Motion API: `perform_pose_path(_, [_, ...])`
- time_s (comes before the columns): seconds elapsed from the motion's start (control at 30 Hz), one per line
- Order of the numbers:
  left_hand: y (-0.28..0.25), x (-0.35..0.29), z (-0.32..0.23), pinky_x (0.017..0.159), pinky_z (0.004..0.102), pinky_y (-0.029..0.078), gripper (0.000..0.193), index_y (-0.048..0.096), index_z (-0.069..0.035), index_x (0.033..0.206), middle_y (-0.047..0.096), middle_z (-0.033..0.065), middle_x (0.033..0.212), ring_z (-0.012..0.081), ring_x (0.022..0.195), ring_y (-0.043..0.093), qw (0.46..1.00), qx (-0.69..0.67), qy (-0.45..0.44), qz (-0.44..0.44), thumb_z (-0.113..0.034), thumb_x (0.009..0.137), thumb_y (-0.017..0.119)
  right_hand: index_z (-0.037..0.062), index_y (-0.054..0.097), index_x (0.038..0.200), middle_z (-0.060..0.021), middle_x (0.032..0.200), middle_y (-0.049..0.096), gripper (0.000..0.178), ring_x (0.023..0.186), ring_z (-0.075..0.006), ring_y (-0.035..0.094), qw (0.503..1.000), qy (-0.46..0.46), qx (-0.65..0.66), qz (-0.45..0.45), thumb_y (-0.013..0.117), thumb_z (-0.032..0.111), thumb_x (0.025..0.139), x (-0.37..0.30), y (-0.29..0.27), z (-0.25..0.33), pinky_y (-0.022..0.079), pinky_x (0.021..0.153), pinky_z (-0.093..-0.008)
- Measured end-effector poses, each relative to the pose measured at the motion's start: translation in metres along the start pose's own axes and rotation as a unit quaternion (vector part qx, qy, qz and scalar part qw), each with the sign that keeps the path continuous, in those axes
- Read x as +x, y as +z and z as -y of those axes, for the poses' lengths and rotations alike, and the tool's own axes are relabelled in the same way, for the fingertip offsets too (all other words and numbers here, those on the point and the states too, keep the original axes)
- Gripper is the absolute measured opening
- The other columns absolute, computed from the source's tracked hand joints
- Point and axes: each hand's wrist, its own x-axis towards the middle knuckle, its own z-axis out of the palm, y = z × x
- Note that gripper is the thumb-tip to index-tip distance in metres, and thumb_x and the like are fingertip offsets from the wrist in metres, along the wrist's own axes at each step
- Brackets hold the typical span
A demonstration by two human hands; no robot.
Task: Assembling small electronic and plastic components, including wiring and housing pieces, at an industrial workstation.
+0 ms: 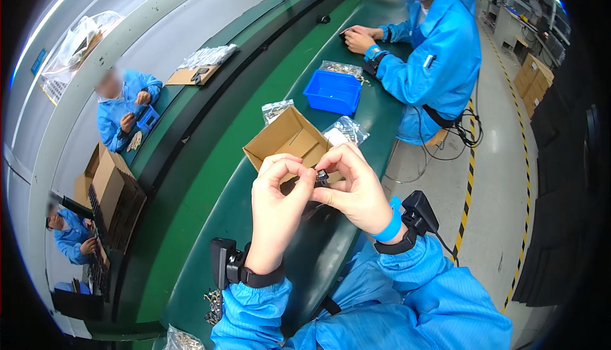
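Observation:
My left hand (278, 200) and my right hand (358, 189) meet above the green bench, fingertips almost touching. Between them is a small black part (323, 177) with a shiny, metallic-looking bit. Thumb and forefinger of each hand are pinched on it; its exact kind is too small to tell. An open cardboard box (270, 141) stands just beyond my fingers, and my hands cover its near side. Clear bags of small parts lie around the box, one (347, 130) to its right and another (277, 109) behind it.
A blue plastic bin (333, 93) sits farther along the bench (219, 238), before a co-worker in blue (433, 63). Loose metal pieces (213, 305) and a bag (182, 338) lie by my left forearm. Across the green conveyor, other people work beside cartons (113, 188).

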Motion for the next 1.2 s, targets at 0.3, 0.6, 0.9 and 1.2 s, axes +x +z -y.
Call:
perform_pose_path(0.3, [-0.026,0.014,0.017,0.081,0.0252,0.045,0.013,0.060,-0.001,0.080,0.055,0.0049,0.104,0.0104,0.090,0.055,0.976,-0.158,-0.134,-0.061,-0.010,0.088,0.064,0.0103,0.047,0.131,-0.0070,0.122,0.038,0.064,0.121,-0.0223,0.044,0.988,0.001,0.036,0.147,0.076,0.001,0.074,0.033,0.012,-0.018,0.050,0.098,-0.0379])
perform_pose_path(0.6, [-0.046,-0.004,0.011,0.083,0.0281,0.047,0.009,0.063,-0.001,0.082,0.054,0.0074,0.110,0.0119,0.096,0.055,0.988,-0.049,-0.082,-0.119,-0.008,0.085,0.067,0.0059,0.049,0.125,-0.0073,0.120,0.039,0.057,0.118,-0.0204,0.048,0.992,-0.013,0.063,0.111,0.075,-0.002,0.075,0.026,0.047,-0.022,0.050,0.098,-0.0353])
perform_pose_path(0.9, [-0.070,-0.030,0.009,0.085,0.0286,0.047,0.010,0.064,-0.002,0.085,0.054,0.0083,0.112,0.0134,0.098,0.056,0.980,-0.078,-0.054,-0.175,-0.011,0.087,0.068,0.0076,0.048,0.127,-0.0071,0.121,0.039,0.058,0.118,-0.0200,0.047,0.993,-0.034,0.077,0.085,0.073,-0.002,0.075,0.000,0.080,-0.025,0.048,0.096,-0.0336])
perform_pose_path(1.2, [-0.084,-0.037,0.005,0.080,0.0265,0.049,0.020,0.064,-0.006,0.097,0.063,0.0029,0.097,0.0125,0.089,0.058,0.890,-0.357,-0.204,-0.199,-0.025,0.091,0.066,0.0057,0.044,0.130,-0.0050,0.120,0.041,0.058,0.119,-0.0182,0.043,0.974,-0.046,0.170,0.140,0.068,0.000,0.077,0.006,0.098,-0.022,0.037,0.102,-0.0332])
